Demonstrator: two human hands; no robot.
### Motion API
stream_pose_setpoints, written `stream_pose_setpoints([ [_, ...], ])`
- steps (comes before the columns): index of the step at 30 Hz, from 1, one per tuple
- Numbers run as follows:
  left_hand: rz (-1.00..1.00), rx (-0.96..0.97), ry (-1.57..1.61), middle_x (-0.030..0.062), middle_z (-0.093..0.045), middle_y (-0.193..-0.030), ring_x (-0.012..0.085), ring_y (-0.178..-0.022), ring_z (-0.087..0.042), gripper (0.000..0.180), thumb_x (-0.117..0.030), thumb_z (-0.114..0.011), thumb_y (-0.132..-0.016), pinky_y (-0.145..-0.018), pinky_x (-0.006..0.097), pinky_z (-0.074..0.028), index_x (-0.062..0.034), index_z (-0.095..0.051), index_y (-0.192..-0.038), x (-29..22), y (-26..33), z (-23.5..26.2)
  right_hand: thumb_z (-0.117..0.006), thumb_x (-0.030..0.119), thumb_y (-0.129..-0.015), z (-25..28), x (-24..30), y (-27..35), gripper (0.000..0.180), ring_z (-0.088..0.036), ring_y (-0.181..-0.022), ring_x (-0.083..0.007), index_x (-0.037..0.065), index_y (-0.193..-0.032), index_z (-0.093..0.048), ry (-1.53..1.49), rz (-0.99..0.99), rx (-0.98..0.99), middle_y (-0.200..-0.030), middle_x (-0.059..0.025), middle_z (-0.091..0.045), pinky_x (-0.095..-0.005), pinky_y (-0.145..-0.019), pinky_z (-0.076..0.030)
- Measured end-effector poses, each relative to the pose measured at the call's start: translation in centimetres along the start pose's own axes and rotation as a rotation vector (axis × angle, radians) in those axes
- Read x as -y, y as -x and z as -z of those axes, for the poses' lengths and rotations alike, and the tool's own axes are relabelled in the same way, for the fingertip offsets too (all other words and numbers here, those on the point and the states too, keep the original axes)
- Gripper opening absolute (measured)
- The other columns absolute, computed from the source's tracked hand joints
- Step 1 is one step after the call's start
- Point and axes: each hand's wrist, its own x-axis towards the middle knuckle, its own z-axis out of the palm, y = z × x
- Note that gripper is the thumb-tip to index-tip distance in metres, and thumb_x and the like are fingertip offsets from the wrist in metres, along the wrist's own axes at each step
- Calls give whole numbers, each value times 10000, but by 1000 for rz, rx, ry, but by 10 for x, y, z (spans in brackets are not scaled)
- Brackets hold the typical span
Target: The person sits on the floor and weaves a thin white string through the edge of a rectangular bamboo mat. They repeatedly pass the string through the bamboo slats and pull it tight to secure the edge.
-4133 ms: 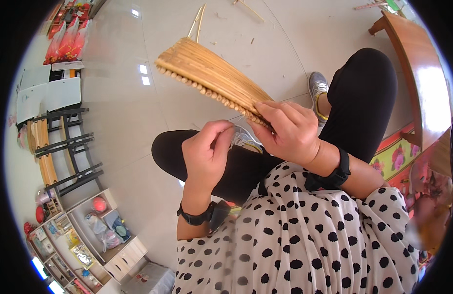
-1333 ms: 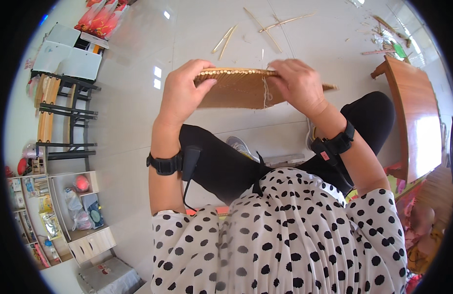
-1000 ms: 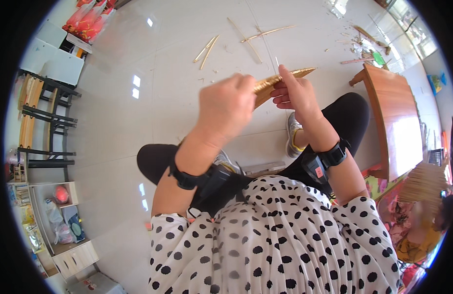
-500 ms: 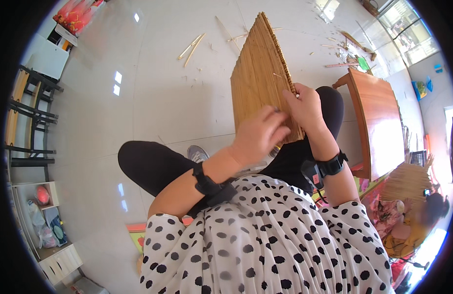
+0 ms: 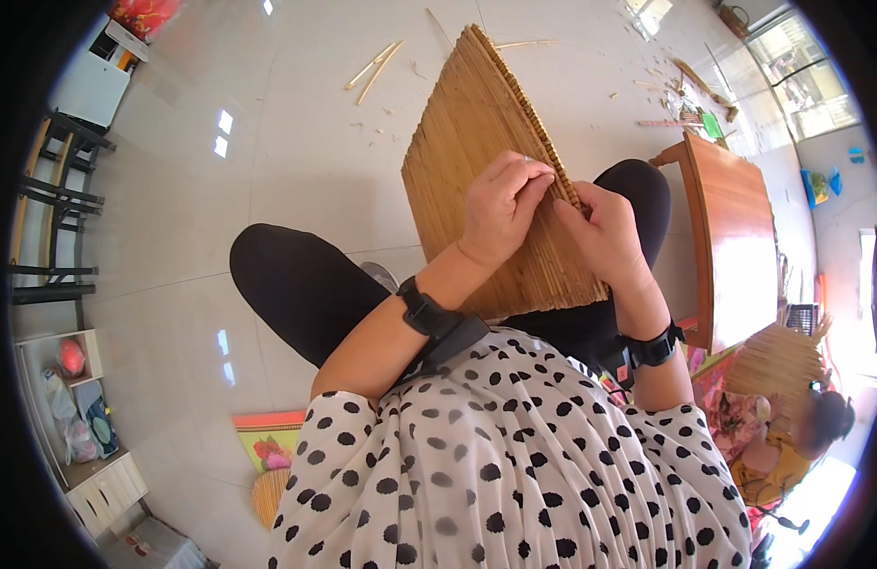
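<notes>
A stiff panel of straw-coloured stalks [image 5: 457,133], with a braided edge along its right side, stands tilted between my knees. My right hand [image 5: 604,232] grips that braided edge, thumb on the near face and fingers curled behind. Just left of it, my left hand [image 5: 500,209] is closed in a pinch against the same edge, its fingertips close to the right thumb. Whatever lies between the left fingertips is too small to make out. The panel's lower end rests near my lap.
A low wooden table [image 5: 737,237] stands at the right, with another person [image 5: 780,446] beyond it holding a similar panel [image 5: 775,365]. Loose stalks [image 5: 377,71] and scraps lie on the tiled floor ahead. Black-framed stools [image 5: 59,209] and a shelf unit [image 5: 101,493] line the left.
My left hand has moved up and right from the panel's face to its braided edge, and its fingers have closed. The panel has turned, showing more of its broad face.
</notes>
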Motion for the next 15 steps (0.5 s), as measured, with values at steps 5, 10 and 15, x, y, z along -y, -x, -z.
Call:
stream_pose_setpoints([
  [5,-29,-50,-62,116,-610,-820,284,-686,-607,34,-23,-687,-911,-609,361,-489,-20,-654,-910,6,-1,-7,-687,231,-887,-4,5,-7,287,-512,-507,-310,-29,-775,-640,28,-47,8,-595,-193,-551,-381,-538,-457],
  [10,-8,-43,-103,131,-613,-821,318,-713,-617,40,-19,-659,-914,-618,386,-493,-10,-635,-883,14,4,-9,-659,266,-888,-18,16,-13,333,-603,-614,-408,-19,-718,-637,204,-118,-19,-649,-228,-604,-452,-601,-505],
  [15,-44,-150,-125,123,-615,-806,278,-692,-612,93,-37,-636,-951,-629,352,-493,-5,-610,-868,8,0,1,-646,276,-884,-28,15,-16,339,-634,-662,-436,-20,-721,-655,294,-63,-81,-672,-235,-628,-484,-647,-527],
])
